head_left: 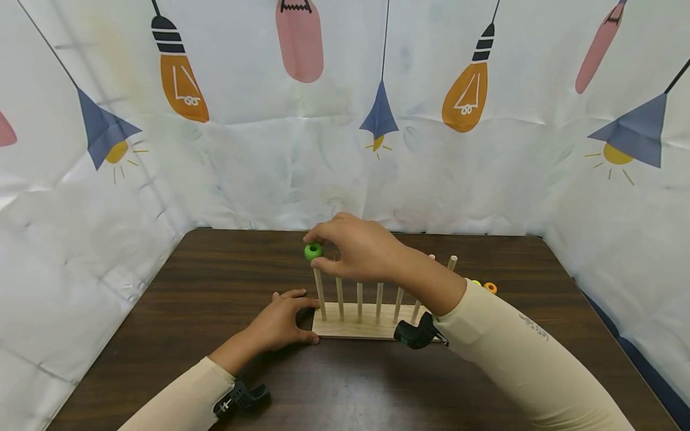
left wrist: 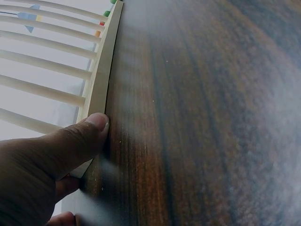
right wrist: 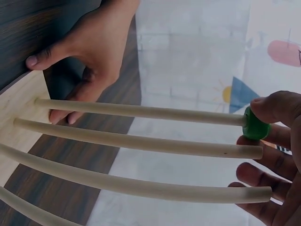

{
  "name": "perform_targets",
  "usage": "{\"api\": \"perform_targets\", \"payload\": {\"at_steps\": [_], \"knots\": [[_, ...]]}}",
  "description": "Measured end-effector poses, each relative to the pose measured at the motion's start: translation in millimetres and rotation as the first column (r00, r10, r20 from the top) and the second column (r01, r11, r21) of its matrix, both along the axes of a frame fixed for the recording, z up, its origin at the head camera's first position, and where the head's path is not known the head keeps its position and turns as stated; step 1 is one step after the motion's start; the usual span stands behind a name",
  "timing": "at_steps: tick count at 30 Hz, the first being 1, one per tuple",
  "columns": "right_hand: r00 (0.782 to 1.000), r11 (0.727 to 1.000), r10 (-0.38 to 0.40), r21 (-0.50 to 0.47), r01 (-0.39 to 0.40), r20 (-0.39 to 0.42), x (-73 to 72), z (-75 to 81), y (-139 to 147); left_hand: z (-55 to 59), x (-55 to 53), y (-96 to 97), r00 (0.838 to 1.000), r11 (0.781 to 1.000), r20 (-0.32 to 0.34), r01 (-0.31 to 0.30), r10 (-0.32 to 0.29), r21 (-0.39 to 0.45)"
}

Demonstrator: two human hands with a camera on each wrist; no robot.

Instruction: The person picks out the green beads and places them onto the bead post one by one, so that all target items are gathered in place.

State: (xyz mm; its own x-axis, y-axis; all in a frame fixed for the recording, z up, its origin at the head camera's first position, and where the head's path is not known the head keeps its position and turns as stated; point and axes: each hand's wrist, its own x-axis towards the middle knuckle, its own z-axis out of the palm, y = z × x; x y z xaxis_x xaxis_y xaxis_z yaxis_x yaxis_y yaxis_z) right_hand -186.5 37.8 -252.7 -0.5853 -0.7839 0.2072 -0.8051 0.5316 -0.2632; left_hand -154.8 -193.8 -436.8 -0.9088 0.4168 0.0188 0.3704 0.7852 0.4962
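Observation:
A pale wooden peg stand (head_left: pixel 350 328) with a row of upright pegs sits on the table. My left hand (head_left: pixel 276 324) holds the left end of its base, the thumb (left wrist: pixel 97 123) against the front edge and the other fingers round the far side. Over the leftmost peg (right wrist: pixel 141 111), my right hand (head_left: pixel 362 248) pinches a round green bead (right wrist: pixel 257 125) between thumb and fingers. The bead's hole faces up in the head view, and the bead sits right at the peg's tip in the right wrist view. Its other fingers spread near the neighbouring peg tops.
An orange bead (head_left: pixel 490 288) and a yellow-green one lie behind the stand's right end, partly hidden by the right sleeve (head_left: pixel 501 335). The dark wooden table (head_left: pixel 237 257) reaches back to a white printed cloth (head_left: pixel 259 173). Each wrist wears a black camera strap.

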Motion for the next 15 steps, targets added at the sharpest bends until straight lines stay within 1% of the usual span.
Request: {"api": "perform_targets", "payload": {"at_steps": [4,8,15], "knots": [[0.999,0.999,-0.032,0.028,0.031,0.028,-0.1,-1.0,2.9,-1.4,-0.5,0.7,1.0,1.0,0.003,-0.002,0.002,-0.004],[0.997,0.996,-0.075,0.047,0.073,0.031,-0.4,-1.1,11.5,-2.0,-0.7,1.2,1.0,1.0,0.008,-0.007,0.007,-0.011],[0.99,0.989,-0.139,0.045,0.138,0.026,3.0,3.9,40.6,-2.6,-1.5,0.8,1.0,1.0,0.008,-0.016,0.016,-0.018]]}}
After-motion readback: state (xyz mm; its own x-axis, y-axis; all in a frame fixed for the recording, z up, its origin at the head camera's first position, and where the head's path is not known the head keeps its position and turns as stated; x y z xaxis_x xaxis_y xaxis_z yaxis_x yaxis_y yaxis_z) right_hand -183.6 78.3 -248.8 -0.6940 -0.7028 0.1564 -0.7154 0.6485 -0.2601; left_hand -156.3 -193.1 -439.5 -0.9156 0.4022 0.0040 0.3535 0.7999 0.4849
